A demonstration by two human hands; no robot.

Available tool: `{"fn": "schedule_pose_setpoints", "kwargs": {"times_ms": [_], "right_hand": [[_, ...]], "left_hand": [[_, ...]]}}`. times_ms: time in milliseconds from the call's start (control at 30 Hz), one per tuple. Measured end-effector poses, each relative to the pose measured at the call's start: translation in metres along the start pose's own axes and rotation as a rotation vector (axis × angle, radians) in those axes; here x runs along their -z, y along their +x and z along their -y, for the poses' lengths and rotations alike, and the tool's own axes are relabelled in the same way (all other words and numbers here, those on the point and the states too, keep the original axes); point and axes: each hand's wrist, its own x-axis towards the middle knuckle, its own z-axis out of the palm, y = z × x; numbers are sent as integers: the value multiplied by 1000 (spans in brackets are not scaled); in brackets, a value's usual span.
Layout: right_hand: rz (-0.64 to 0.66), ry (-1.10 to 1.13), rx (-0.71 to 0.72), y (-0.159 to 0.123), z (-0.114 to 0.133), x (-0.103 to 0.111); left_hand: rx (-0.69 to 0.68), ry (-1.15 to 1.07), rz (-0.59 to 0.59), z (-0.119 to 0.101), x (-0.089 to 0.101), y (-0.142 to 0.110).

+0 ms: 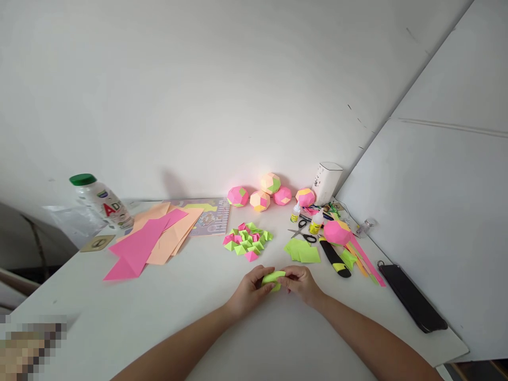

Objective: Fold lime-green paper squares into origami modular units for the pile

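Note:
Between my hands, above the front middle of the table, a lime-green piece of paper [273, 277] is bent into a curve. My left hand [254, 286] grips its left side, and my right hand [302, 284] pinches its right side. Just beyond lies a heap of small folded paper units [246, 241] in green and pink. Flat green paper squares [302, 251] rest to the right of that heap. Scissors [303, 231] lie opened behind the squares, near two small glue bottles [316, 222] with yellow labels.
Several paper balls [260, 201] stand along the wall, and a pink one [336, 232] sits nearer. A black-and-yellow cutter [334, 256] and black case [413, 296] lie right. Pink and peach sheets [145, 246], a notebook [214, 217] and a green-capped bottle [103, 203] occupy the left.

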Motion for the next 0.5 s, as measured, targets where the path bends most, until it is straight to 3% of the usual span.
{"fn": "schedule_pose_setpoints", "kwargs": {"times_ms": [200,500], "right_hand": [[-22,48,-26,1,-3,1],[-10,49,-30,1,-5,2]], "left_hand": [[-43,201,19,-13,0,-2],[-32,135,46,-16,0,-2]]}}
